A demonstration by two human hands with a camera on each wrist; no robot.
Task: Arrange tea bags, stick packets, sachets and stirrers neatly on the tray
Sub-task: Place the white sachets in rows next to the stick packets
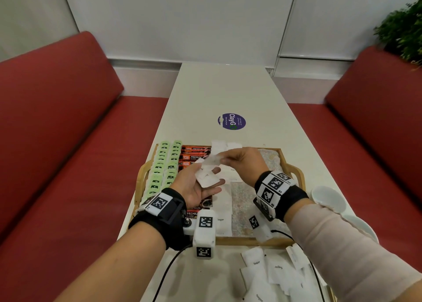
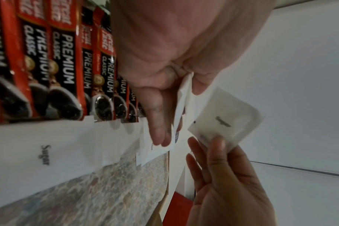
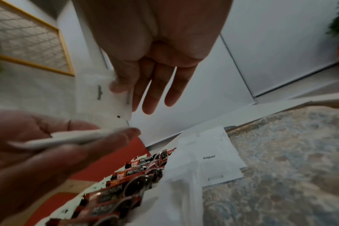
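Above the tray (image 1: pixel 294 164), left hand (image 1: pixel 194 187) grip holding sugar sachets (image 1: pixel 206 178), right hand (image 1: pixel 244 161) grip pinching one sachet (image 1: pixel 211 159)

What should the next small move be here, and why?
Probably lay the sugar sachet pinched by the right hand onto the white sachet column on the tray, beside the coffee sticks. The left hand holds more sachets, and loose ones wait on the table.
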